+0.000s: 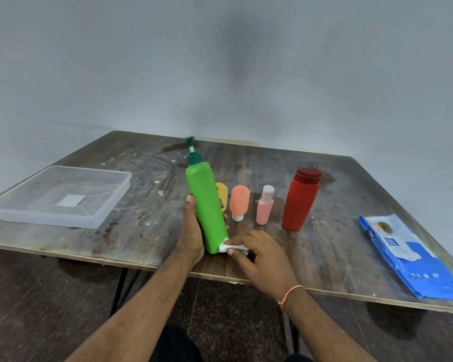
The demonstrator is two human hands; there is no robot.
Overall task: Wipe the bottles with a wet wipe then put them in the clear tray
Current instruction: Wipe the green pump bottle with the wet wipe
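Green bottle (207, 205) in left hand (191, 231)

Orange thread bracelet (289, 295), right wrist

The tabletop (147, 231) is dark, worn wood with pale speckles. A clear tray (16, 209) sits at its left edge. Near the centre stand a yellow bottle (222, 191), an orange tube (239, 201) on its white cap, a pink bottle (264, 209) and a red bottle (300, 201). A blue wet-wipe pack (408, 259) lies flat along the right edge.
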